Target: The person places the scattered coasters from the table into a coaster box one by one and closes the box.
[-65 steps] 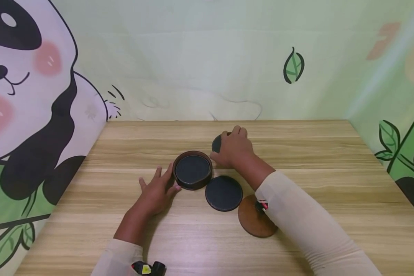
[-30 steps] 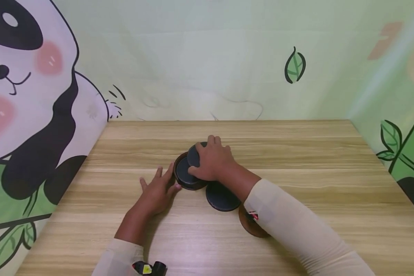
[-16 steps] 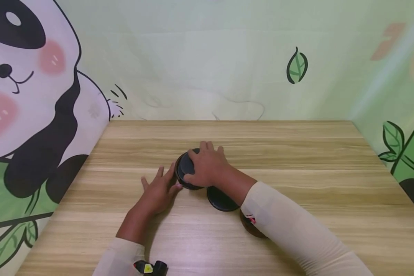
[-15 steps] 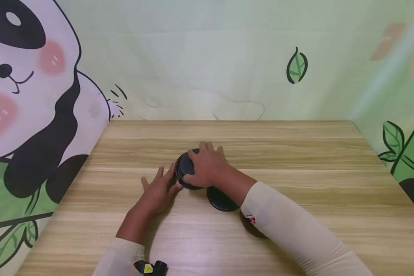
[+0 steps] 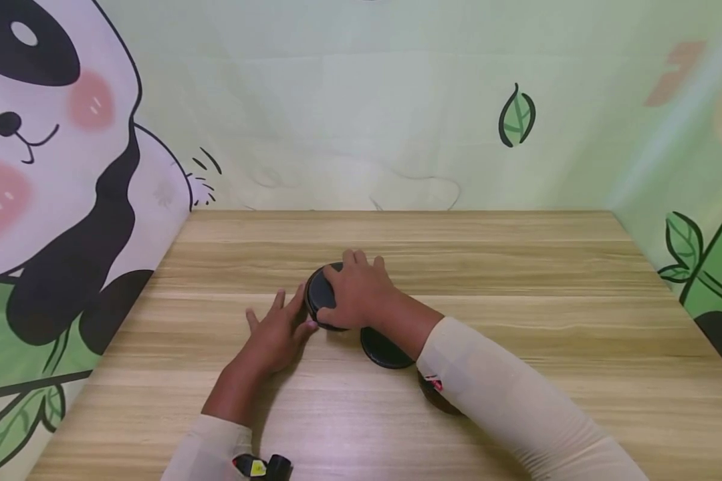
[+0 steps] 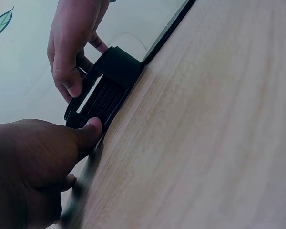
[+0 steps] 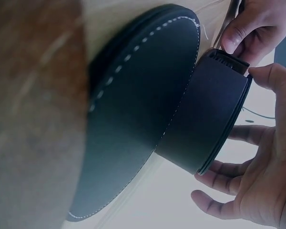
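Note:
A round dark leather coaster holder (image 6: 121, 67) stands on the wooden table. Through its side slot, a stack of coaster edges (image 6: 107, 98) shows. On top lies a black round coaster (image 5: 320, 294), which my right hand (image 5: 364, 290) grips from above by its rim, covering its right half. My left hand (image 5: 277, 339) braces the holder's left side, index finger and thumb touching it, other fingers spread away. To the holder's front right, a second black coaster (image 5: 382, 347) with white stitching lies flat, partly under my right wrist. A brown coaster (image 5: 436, 397) is mostly hidden by the right sleeve.
The wooden tabletop (image 5: 517, 267) runs back to a pale green printed backdrop (image 5: 349, 100). A large panda print (image 5: 42, 167) covers the left side. Both arms wear light sleeves, and a small device (image 5: 261, 466) sits at the left wrist.
My right hand has carried the black coaster from behind and right of the holder onto its top, where it now sits level. The left hand stays against the holder.

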The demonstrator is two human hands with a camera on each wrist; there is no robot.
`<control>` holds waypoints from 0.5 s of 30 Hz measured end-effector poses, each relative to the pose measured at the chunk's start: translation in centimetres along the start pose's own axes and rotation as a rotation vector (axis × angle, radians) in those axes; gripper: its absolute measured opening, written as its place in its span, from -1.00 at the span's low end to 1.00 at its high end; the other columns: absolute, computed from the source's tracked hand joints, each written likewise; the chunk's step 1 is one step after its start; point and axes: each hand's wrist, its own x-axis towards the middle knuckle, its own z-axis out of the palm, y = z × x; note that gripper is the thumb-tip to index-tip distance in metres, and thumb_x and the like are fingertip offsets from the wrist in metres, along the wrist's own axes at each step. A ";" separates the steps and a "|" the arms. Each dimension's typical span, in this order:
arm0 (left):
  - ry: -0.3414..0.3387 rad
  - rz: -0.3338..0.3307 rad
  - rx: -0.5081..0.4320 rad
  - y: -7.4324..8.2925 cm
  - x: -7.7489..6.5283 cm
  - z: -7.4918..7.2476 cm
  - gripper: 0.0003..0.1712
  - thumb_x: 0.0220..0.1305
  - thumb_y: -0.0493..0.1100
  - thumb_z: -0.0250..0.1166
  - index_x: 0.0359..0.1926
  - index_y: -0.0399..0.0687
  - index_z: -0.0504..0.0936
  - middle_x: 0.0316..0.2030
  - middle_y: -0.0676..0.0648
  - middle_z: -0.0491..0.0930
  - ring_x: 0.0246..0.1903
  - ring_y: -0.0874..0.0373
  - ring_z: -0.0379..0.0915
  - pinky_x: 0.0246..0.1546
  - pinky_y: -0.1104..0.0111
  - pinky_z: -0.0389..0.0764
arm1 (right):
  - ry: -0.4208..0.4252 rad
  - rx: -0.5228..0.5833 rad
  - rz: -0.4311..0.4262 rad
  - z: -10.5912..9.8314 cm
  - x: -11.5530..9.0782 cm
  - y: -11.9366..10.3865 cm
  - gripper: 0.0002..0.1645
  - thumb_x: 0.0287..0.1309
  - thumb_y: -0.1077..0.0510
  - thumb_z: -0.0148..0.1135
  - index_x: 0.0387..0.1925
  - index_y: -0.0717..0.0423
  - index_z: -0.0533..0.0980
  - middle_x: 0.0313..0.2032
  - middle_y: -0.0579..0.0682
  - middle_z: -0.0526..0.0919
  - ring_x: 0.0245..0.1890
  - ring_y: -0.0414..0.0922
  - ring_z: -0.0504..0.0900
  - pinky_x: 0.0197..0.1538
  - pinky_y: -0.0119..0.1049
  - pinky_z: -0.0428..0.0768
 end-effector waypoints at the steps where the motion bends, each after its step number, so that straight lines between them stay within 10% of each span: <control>1: -0.001 0.000 0.000 0.0 0.0 0.0 -0.08 0.70 0.06 0.16 0.80 -0.02 -0.09 0.65 -0.34 0.26 0.76 -0.38 -0.27 0.44 -0.70 -0.52 | -0.001 0.003 -0.002 -0.1 0.0 0.0 -0.01 0.37 -0.53 0.16 0.63 -0.15 0.36 0.36 0.22 0.49 0.38 0.12 0.44 0.39 0.25 0.52; 15: 0.002 0.000 -0.010 0.2 0.0 -0.2 -0.09 0.69 0.05 0.17 0.80 -0.03 -0.08 0.64 -0.34 0.28 0.76 -0.38 -0.25 0.44 -0.70 -0.51 | -0.017 0.008 -0.016 -0.2 0.1 0.0 -0.01 0.38 -0.51 0.18 0.66 -0.17 0.31 0.41 0.21 0.45 0.39 0.10 0.45 0.40 0.23 0.53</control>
